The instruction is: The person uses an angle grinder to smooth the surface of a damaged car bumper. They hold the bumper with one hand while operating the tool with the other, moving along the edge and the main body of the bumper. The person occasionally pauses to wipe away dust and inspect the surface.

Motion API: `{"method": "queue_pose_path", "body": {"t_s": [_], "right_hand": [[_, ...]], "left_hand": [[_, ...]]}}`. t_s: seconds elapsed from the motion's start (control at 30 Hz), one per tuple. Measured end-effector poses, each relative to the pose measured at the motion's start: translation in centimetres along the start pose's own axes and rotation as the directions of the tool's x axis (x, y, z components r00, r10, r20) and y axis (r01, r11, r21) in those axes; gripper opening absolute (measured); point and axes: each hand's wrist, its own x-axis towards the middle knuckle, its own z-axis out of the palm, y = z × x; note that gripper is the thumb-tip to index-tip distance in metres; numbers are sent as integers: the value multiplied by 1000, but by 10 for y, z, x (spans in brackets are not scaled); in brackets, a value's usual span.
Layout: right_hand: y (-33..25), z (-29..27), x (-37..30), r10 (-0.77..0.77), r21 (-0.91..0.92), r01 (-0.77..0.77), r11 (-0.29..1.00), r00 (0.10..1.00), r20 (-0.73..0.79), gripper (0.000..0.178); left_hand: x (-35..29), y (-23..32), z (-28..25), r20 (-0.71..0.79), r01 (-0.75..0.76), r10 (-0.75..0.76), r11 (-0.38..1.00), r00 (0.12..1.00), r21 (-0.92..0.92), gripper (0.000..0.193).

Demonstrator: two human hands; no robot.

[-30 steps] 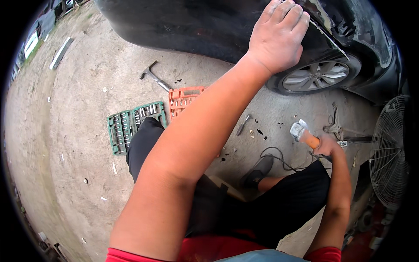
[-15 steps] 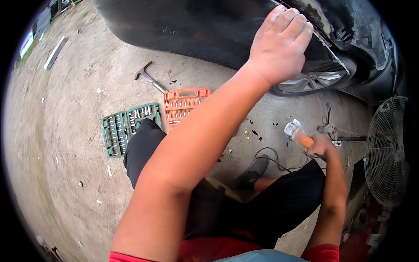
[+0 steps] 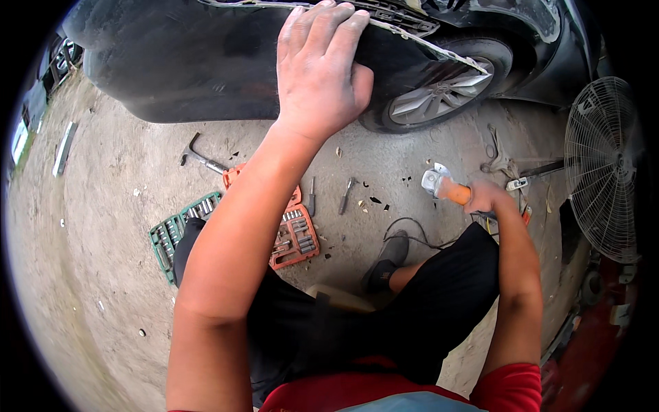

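Observation:
My left hand lies flat on the black car body panel, fingers spread over its upper edge. My right hand is closed around an orange-handled power tool with a grey metal head, held low above the concrete ground. A black cord runs from the tool side across the ground toward my shoe. I am seated low, legs in black shorts stretched out under both arms.
A car wheel sits under the panel. An orange socket set, a green socket set, a hammer and loose hand tools lie on the ground. A standing fan is at right.
My left hand has slid left along the panel's edge as the view shifted. The right hand still grips the orange tool, a little lower and further left in view.

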Motion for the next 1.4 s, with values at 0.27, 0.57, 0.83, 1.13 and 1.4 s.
{"method": "queue_pose_path", "body": {"t_s": [0.27, 0.57, 0.83, 1.13, 1.4], "right_hand": [[27, 19, -14, 7, 165, 25, 986, 982, -189, 54], [43, 18, -55, 322, 729, 234, 644, 780, -536, 34], [35, 13, -114, 449, 792, 497, 354, 652, -610, 25], [-42, -117, -231, 278, 739, 648, 187, 686, -672, 43], [-140, -233, -289, -15, 847, 531, 24, 847, -531, 47]], "left_hand": [[1, 6, -2, -10, -26, 26, 999, 1000, 45, 56], [34, -14, -10, 182, -156, 134, 981, 974, 111, 48], [78, -59, -56, 420, -167, 30, 942, 907, 292, 36], [67, -35, -74, 372, -50, -22, 982, 928, 183, 34], [56, -24, -96, 308, 64, -86, 995, 948, 83, 22]]}}
